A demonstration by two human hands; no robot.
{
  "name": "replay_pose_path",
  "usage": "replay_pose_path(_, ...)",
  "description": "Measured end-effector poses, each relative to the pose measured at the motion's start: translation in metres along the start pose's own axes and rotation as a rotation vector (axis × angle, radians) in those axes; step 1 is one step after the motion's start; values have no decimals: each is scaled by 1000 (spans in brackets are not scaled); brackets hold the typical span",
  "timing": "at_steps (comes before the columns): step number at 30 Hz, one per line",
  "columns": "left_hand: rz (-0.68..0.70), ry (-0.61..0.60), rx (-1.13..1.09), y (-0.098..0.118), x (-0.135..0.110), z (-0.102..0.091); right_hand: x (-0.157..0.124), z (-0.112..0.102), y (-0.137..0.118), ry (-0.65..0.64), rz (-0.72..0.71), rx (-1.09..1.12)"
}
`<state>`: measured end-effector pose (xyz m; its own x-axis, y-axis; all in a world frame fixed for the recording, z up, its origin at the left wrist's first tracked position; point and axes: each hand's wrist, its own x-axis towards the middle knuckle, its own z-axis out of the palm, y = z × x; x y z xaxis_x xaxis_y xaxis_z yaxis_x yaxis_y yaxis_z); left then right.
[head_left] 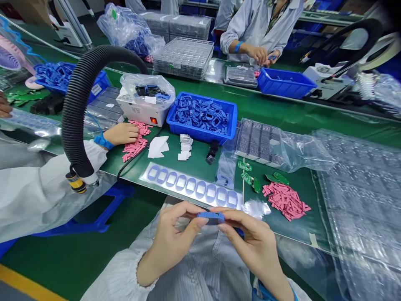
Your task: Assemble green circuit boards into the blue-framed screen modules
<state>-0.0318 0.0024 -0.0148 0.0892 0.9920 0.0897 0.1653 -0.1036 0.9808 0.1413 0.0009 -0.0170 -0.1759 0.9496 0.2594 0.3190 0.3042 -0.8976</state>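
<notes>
A film sheet [191,187] along the green bench's [138,175] near edge lies between the left hand [175,238] and right hand [250,244] and the blue crate [200,134]; a black corrugated hose [70,125] blocks leftward.

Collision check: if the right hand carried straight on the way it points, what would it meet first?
The right hand already touches the blue moulded frame; the left hand lies next beyond it, though depth is unclear.

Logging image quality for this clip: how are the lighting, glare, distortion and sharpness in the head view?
In the head view, lighting is bright and even; glare streaks the plastic sheeting; wide-angle distortion bows the green bench; the left hand, right hand and blue frame look sharp.
</notes>
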Motion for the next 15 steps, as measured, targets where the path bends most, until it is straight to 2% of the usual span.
replay_pose_path(4,39,3,-17,-2,-2,3,-3,3,0,62,5,-20)
replay_pose_path(9,144,29,-61,-4,0,7,-9,9,6,155,-116,-103)
replay_pose_path(12,116,37,-150,-6,1,13,-13,17,9,226,-114,-180)
replay_pose_path(15,81,52,-222,-5,-1,19,-14,24,11,322,-91,-160)
